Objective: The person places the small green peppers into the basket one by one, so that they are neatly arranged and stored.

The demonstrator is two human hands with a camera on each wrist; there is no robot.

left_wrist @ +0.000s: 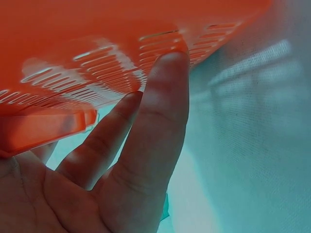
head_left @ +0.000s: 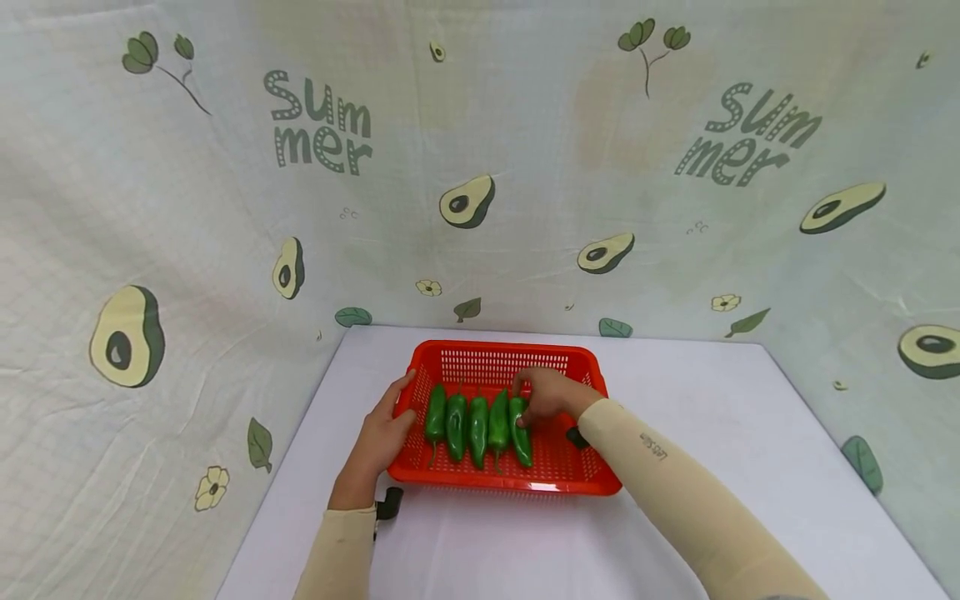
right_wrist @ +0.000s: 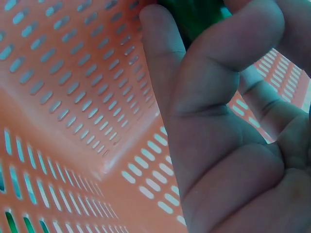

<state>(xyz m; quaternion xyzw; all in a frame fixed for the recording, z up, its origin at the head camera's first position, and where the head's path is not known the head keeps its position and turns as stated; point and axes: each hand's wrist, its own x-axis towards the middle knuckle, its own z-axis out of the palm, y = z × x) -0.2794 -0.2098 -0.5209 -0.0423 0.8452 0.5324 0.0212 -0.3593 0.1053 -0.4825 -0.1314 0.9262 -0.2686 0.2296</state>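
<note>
Five long green peppers [head_left: 478,429] lie lined up in a red slotted plastic basket [head_left: 465,479]; the right hand [head_left: 550,394] pinches the rightmost pepper [head_left: 522,447], apparently not yet released. The left hand [head_left: 382,437] grips the basket's left rim

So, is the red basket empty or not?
Not empty: five green peppers lie side by side in the red basket, with some bare floor showing beside them.

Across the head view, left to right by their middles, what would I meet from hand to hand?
Left hand, first pepper, second pepper, third pepper, fourth pepper, fifth pepper, right hand.
</note>
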